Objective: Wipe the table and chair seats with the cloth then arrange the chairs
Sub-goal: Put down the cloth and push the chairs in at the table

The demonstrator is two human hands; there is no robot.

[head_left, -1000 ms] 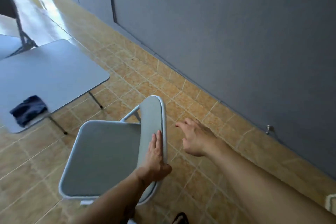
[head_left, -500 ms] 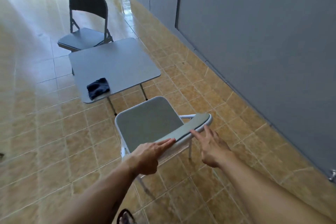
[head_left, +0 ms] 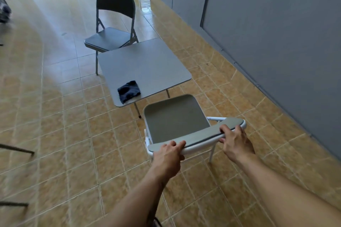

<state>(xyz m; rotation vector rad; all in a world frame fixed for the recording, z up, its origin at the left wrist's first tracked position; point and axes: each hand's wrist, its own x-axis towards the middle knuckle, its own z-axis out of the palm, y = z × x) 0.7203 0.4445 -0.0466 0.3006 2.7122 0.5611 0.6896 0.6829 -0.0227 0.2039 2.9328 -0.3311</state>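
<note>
Light grey chair (head_left: pixel 177 119), nearest the camera, is standing on the tiled floor (head_left: pixel 55 143) just short of the worktop (head_left: pixel 145 62). Both hands are clasping its backrest (head_left: pixel 198 137): left hand (head_left: pixel 168 157) is closing its grip on the near end, right hand (head_left: pixel 237 143) is curling its fingers over the far end. Dark cloth (head_left: pixel 128 91) is lying crumpled on the worktop's near corner. Dark chair (head_left: pixel 112 24) is standing beyond the worktop, seat facing it.

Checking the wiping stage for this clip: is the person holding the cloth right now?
No, the dark cloth lies on the table, while the left hand and right hand both grip the white chair's backrest.
</note>
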